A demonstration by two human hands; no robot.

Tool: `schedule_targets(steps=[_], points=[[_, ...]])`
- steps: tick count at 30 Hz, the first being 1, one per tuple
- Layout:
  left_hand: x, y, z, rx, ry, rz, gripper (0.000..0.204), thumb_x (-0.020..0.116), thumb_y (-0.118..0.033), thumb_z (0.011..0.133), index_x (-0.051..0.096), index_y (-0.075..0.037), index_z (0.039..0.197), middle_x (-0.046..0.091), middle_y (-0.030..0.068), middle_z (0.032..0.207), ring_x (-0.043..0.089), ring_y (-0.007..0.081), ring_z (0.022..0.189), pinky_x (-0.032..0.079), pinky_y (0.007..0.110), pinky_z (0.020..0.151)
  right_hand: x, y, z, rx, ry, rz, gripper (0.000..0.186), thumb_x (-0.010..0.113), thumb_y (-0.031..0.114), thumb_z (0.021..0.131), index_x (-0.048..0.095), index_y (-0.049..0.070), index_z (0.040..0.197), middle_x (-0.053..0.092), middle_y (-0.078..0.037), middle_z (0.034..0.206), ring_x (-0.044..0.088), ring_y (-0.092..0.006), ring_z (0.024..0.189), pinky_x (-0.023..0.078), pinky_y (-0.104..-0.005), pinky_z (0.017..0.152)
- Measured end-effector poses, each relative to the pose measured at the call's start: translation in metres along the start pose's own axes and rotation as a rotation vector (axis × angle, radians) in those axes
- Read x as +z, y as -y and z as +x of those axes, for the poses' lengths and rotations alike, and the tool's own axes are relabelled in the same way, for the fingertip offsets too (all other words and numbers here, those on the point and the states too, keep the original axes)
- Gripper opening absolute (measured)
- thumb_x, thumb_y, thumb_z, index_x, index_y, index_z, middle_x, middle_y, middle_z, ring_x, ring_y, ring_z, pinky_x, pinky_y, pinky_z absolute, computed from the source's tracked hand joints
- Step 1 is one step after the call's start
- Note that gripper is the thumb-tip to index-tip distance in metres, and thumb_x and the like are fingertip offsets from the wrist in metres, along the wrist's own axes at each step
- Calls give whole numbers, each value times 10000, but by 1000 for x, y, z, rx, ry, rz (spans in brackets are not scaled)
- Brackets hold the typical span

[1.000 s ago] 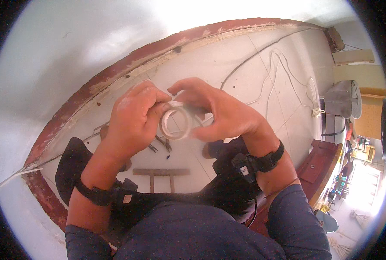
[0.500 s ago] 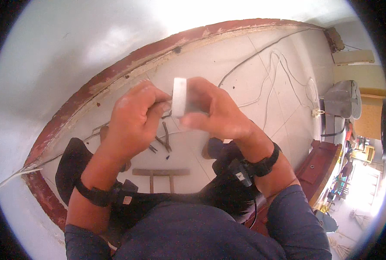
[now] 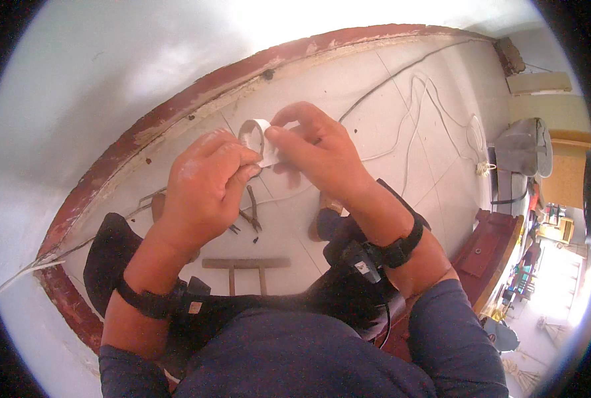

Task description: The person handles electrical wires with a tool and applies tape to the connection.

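A roll of white tape (image 3: 264,127), seen as a ring with a hollow middle, is held up between my hands above the floor. My left hand (image 3: 206,179) is closed, its thumb and forefinger pinching at the tape by the ring's lower edge; whether anything else is between those fingertips is hidden. My right hand (image 3: 322,142) grips the roll from the right, thumb on its near side and fingers bent behind it. Below my hands, a dark tool like pliers (image 3: 253,205) lies on the floor.
A wooden frame piece (image 3: 245,263) is in front of my torso. White cable (image 3: 411,126) loops over the tiled floor, and a dark cable (image 3: 388,85) runs toward the far corner. A red-brown skirting (image 3: 156,119) edges the wall. On the right are a grey container (image 3: 524,147) and a red-brown wooden piece (image 3: 484,249).
The roll has turned from edge-on to showing its hollow ring. My right hand has shifted up slightly and changed its grip; my left hand stays nearly in place.
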State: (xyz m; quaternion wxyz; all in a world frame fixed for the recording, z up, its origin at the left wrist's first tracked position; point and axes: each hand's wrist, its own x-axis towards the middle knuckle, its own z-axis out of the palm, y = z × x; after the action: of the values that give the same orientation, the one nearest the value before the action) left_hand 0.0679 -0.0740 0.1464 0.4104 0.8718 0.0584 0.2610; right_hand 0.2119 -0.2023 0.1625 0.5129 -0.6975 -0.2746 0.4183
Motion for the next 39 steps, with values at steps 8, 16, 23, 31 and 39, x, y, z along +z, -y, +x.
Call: schedule_targets(steps=[8, 16, 23, 31, 39], points=[[-2, 1, -1, 11, 39, 28, 86, 640, -7, 771, 624, -27, 853, 601, 129, 804, 584, 317, 769, 471, 395, 681, 4, 5, -4, 56, 0, -41, 229, 604, 237, 919, 639, 12, 907, 604, -41, 606, 530, -91, 442, 413, -244, 392], [-4, 2, -2, 2, 21, 33, 112, 640, 3, 730, 628, -31, 836, 597, 135, 823, 583, 332, 774, 471, 404, 666, -22, 10, -2, 89, 367, -95, 266, 599, 225, 912, 685, -21, 967, 628, -47, 753, 552, -97, 597, 436, -253, 523], [-4, 3, -1, 70, 24, 84, 128, 658, -7, 773, 638, -35, 896, 607, 133, 840, 592, 320, 774, 481, 400, 679, -28, -1, 1, -41, 355, -80, 286, 646, 203, 885, 676, -44, 1025, 666, -83, 839, 606, -125, 705, 501, -267, 646], [-6, 1, 1, 71, -22, 37, 145, 659, -1, 761, 642, -24, 902, 606, 132, 823, 590, 317, 763, 477, 395, 671, -30, 1, -2, -70, 317, -75, 259, 658, 176, 884, 674, -40, 1026, 670, -78, 833, 612, -117, 733, 505, -262, 654], [-13, -11, 0, -175, 107, -153, 235, 639, -1, 742, 623, -23, 975, 584, 121, 883, 589, 263, 769, 479, 335, 686, -26, 2, -4, 80, 298, 78, 231, 654, 176, 877, 672, -28, 984, 659, -59, 825, 578, -103, 681, 476, -235, 617]])
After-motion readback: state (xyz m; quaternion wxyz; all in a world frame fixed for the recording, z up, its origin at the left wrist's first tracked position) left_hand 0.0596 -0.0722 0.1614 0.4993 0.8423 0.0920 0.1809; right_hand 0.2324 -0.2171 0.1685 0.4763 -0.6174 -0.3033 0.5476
